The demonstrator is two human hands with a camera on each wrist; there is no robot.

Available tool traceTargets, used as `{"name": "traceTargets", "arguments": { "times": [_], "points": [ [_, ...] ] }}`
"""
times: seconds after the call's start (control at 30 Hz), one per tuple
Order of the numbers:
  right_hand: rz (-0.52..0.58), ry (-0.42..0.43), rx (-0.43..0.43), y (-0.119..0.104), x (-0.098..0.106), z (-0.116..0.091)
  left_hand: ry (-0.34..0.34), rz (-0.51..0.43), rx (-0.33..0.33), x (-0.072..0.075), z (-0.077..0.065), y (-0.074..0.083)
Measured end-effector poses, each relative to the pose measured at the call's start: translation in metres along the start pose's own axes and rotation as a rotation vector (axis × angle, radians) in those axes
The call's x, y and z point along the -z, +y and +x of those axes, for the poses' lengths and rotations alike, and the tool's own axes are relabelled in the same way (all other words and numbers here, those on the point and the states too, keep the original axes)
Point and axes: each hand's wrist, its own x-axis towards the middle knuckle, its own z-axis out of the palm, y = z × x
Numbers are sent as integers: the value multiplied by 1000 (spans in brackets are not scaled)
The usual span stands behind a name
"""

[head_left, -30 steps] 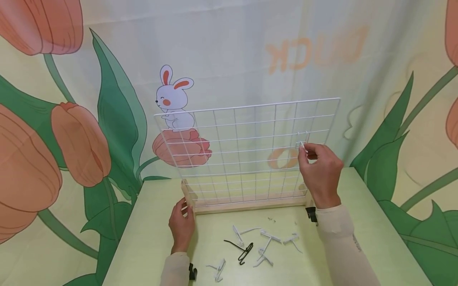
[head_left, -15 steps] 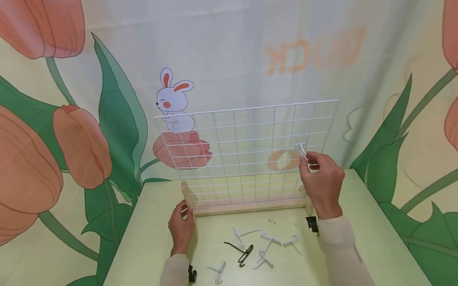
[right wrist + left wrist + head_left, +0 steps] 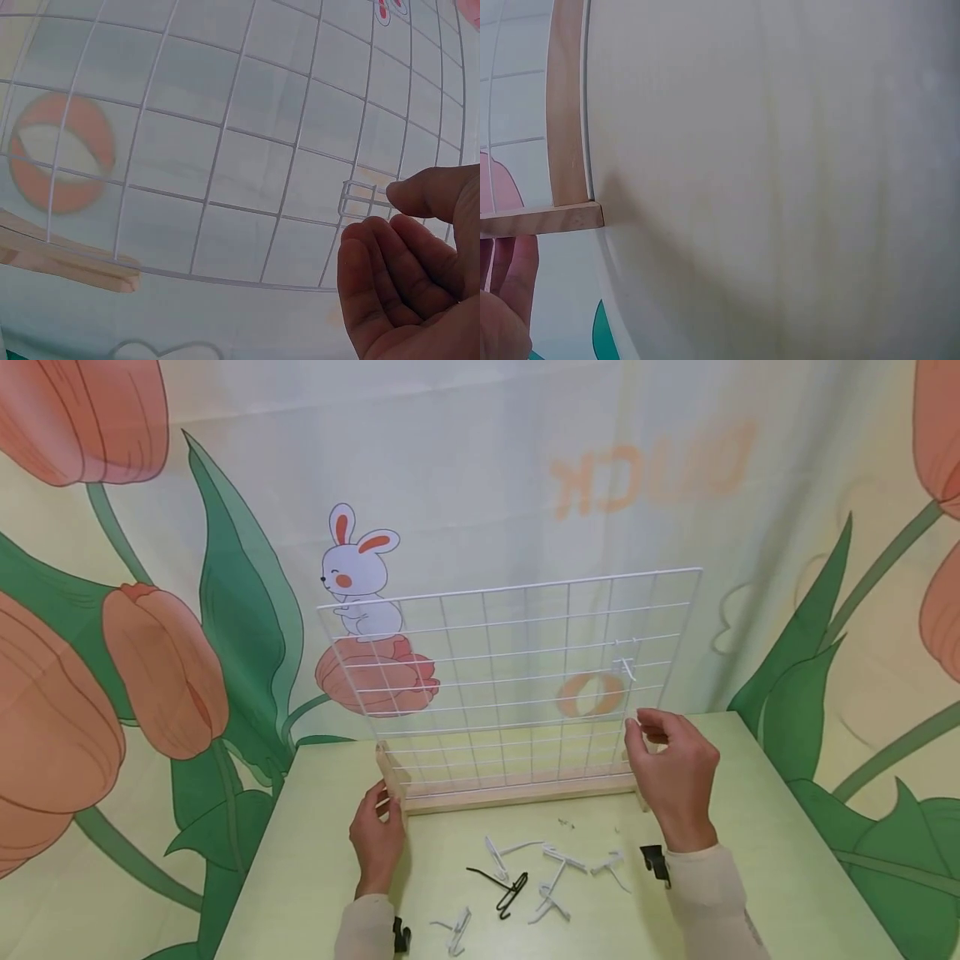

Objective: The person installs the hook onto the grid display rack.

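Note:
A white wire grid panel stands upright in a wooden base. Near its right side a white wire hook hangs on the grid, its prong sticking out toward me. My right hand is just below and right of that hook, fingers loosely bent and holding nothing. In the right wrist view, the thumb and fingers stand apart close in front of the hook. My left hand grips the base's left wooden end piece; in the left wrist view its fingers meet the wood from outside.
Several white wire hooks and one black hook lie scattered on the pale table in front of the base. Tiny bits lie near the rail. A printed curtain hangs behind the grid.
My right hand has let go of the white hook and moved down away from it, leaving the hook on the grid. The left hand stays at the wooden end piece.

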Motion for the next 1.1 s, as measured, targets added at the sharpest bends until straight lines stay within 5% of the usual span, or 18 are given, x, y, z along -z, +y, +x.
{"name": "traceTargets", "arguments": {
  "times": [1.1],
  "points": [
    [-40, -235, -207, 55, -13, -113, 20, -5, -2, -1, -2, 1]
  ]
}}
